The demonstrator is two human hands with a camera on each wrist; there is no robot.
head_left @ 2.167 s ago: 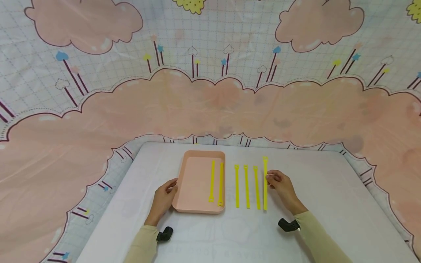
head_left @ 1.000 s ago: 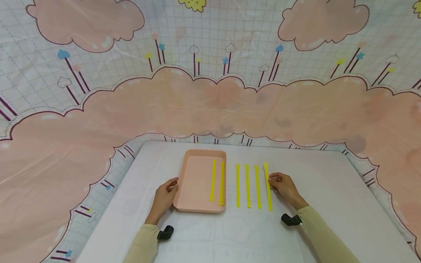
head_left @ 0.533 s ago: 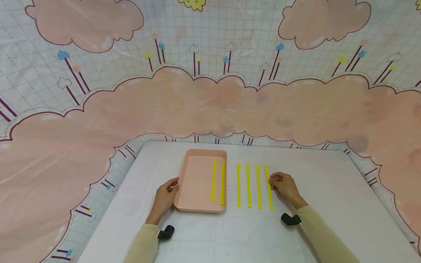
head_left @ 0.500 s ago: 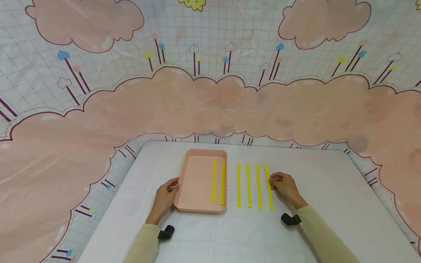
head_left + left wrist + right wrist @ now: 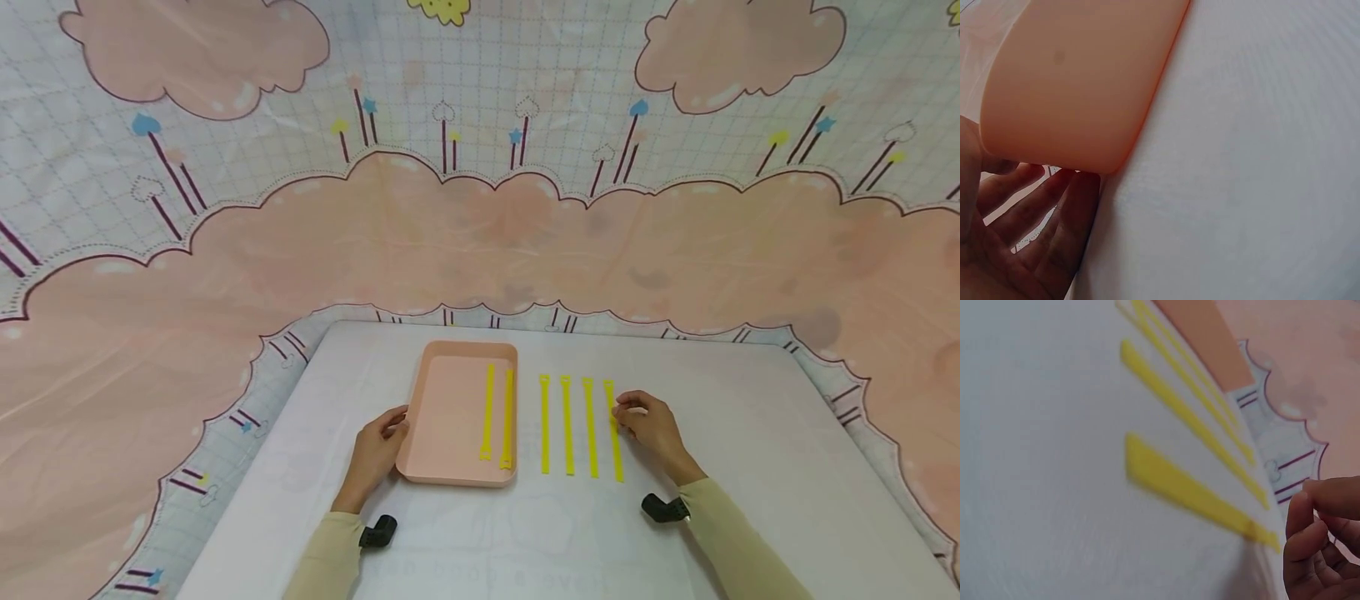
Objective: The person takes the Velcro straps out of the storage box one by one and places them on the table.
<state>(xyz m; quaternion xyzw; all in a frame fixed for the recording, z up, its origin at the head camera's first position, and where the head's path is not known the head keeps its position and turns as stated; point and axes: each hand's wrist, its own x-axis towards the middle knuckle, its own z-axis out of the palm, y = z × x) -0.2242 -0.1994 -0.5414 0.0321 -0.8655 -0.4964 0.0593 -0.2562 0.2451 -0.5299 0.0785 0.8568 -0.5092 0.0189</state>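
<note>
In the head view my left hand is at the left side of a shallow pink tray. The left wrist view shows its fairly straight fingers touching the tray's outer wall. Two yellow cable-tie straps lie along the tray's right side. To the tray's right, several more form a row on the table. My right hand is beside the rightmost strap, fingertips right at its edge. In the right wrist view, that strap lies flat, and the loosely bent fingers sit off its end.
A white table carries everything. Other straps of the row lie roughly parallel between the tray and my right hand. Behind the table hangs a cloth printed with clouds. Black wrist cameras sit at both cuffs.
My right hand has set down the raised rightmost strap at the row's end, and it has shifted slightly toward me. The right fingers have loosened from it. Left hand and tray stay put.
</note>
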